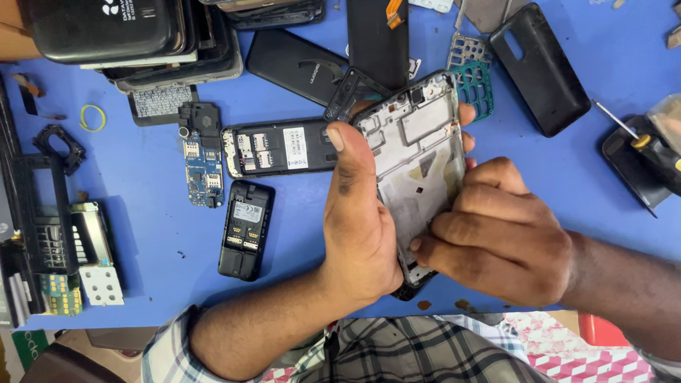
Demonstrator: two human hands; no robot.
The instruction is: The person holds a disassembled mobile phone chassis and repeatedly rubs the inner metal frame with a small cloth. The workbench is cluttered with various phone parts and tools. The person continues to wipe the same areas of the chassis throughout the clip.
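head view: the left hand [358, 213] grips a bare smartphone mid-frame [415, 152], held above the blue worktable [156, 213]. the right hand [496, 230] curls its fingertips onto the frame's lower edge. it looks already stripped: no screen, board or back cover. an opened keypad phone [245, 228] lies nearby.

A blue worktop [142, 177] is carrying many phone parts. A small black phone body [245, 228] with its back open is lying near the middle, and a longer one [278, 147] is lying just beyond it. A blue circuit board [204, 169] is resting to their left. A black back cover [540, 67] is lying far right, a screwdriver [631, 136] at the right edge, a yellow rubber band [92, 118] far left.
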